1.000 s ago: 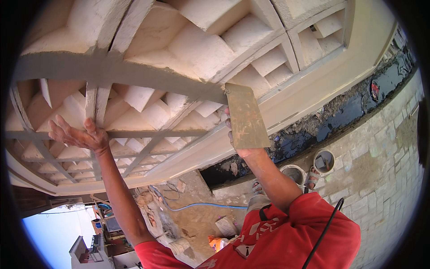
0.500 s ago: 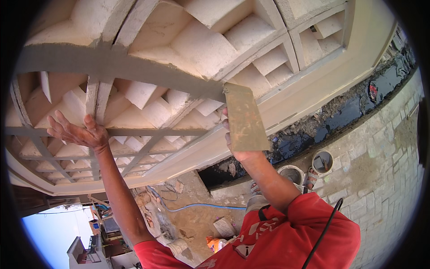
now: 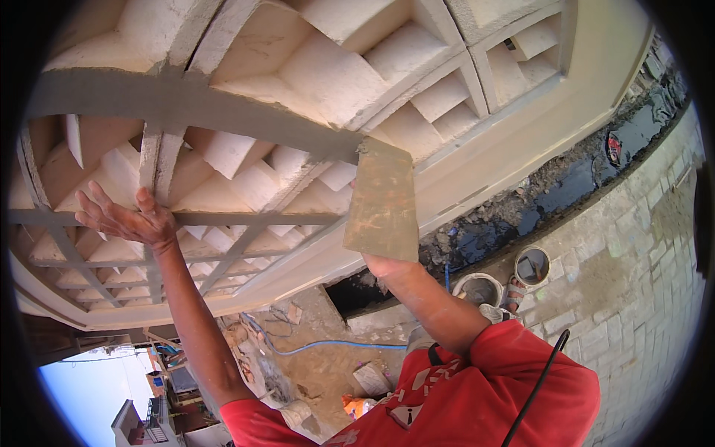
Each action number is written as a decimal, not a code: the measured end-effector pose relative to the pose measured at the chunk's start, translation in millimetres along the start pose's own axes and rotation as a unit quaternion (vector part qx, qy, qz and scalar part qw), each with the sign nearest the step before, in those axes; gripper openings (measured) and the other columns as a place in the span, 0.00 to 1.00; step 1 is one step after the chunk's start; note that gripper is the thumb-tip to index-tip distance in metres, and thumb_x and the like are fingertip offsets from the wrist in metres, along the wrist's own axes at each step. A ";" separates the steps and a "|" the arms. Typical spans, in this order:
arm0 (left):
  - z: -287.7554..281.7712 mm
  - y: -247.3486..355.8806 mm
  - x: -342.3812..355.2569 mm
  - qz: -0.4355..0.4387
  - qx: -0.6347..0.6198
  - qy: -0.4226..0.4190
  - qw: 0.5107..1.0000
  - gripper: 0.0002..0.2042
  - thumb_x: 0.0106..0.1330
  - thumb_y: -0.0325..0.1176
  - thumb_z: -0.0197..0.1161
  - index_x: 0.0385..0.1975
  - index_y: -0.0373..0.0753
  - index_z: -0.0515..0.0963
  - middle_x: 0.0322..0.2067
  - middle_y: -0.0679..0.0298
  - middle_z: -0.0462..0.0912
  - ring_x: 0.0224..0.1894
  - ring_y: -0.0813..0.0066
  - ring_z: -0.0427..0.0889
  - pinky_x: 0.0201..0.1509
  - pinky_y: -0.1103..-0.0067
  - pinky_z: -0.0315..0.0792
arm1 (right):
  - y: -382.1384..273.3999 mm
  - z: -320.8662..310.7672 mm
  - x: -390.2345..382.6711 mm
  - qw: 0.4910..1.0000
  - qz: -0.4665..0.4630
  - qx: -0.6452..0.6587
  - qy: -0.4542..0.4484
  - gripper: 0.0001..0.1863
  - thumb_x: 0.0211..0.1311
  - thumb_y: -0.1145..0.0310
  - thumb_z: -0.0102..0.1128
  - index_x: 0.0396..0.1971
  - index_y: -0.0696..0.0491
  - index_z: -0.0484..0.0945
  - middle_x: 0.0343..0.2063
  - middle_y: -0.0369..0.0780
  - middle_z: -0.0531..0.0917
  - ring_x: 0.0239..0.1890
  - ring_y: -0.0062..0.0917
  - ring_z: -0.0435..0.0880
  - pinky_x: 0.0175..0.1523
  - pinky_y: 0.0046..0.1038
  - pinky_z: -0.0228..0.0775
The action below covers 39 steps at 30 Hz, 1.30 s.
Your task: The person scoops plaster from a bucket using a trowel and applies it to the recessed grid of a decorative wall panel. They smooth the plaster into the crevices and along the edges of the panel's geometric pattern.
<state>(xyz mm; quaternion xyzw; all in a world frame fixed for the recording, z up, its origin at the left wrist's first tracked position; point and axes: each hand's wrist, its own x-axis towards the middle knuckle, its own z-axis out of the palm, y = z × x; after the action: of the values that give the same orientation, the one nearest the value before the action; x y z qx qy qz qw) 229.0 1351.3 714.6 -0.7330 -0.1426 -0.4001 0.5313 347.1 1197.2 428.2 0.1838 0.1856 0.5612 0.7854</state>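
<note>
My right hand (image 3: 381,266) is mostly hidden behind a flat rectangular plastering trowel (image 3: 381,201), gripping it from the far side. Its handle does not show. Dried grey-brown smears cover the plate, and its top edge meets the end of a smooth grey mortar band (image 3: 231,108) along the joint of the pale openwork block wall (image 3: 328,82). My left hand (image 3: 134,220) is raised empty, fingers spread, in front of the lower rows of blocks. Whether its fingers touch the wall I cannot tell.
A ditch with dark water (image 3: 551,201) runs along the wall's foot. Beside my feet stand a bucket with a tool in it (image 3: 533,266) and a second bucket (image 3: 477,289). A blue hose (image 3: 335,343) crosses the sandy ground; paving (image 3: 596,298) lies to the right.
My right hand has moved the trowel left along the mortar band, and the plate now tilts the other way, covering the fingers. My left hand has barely moved.
</note>
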 end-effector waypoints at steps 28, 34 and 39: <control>-5.1 -5.8 -13.9 -0.082 0.037 -0.030 0.996 0.36 0.62 0.58 0.47 0.66 0.43 0.58 0.70 0.56 0.51 0.73 0.55 0.39 0.73 0.57 0.35 | -132.8 -30.5 -61.2 0.961 0.073 -0.260 0.064 0.12 0.64 0.67 0.53 0.42 0.58 0.74 0.38 0.46 0.75 0.21 0.17 0.66 0.13 0.12 0.59; 8.5 -24.2 -19.8 -0.009 0.078 0.057 0.995 0.34 0.62 0.56 0.46 0.66 0.42 0.60 0.69 0.57 0.53 0.73 0.54 0.40 0.73 0.58 0.35 | -122.9 -29.7 -66.0 0.965 0.088 -0.245 0.017 0.14 0.65 0.69 0.51 0.45 0.62 0.71 0.38 0.47 0.73 0.21 0.18 0.66 0.13 0.12 0.60; 19.2 -21.9 -24.5 -0.012 0.096 0.071 0.993 0.34 0.62 0.57 0.46 0.66 0.44 0.60 0.69 0.59 0.53 0.73 0.55 0.40 0.73 0.59 0.35 | -115.6 -31.3 -71.6 0.973 0.107 -0.204 -0.029 0.16 0.65 0.67 0.51 0.47 0.62 0.71 0.39 0.49 0.71 0.20 0.19 0.66 0.13 0.13 0.59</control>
<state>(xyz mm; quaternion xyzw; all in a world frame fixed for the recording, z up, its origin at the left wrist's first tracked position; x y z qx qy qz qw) 207.8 1382.3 708.9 -0.6467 -0.1514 -0.4421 0.6028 404.0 1096.7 349.9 0.0552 0.0236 0.6623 0.7468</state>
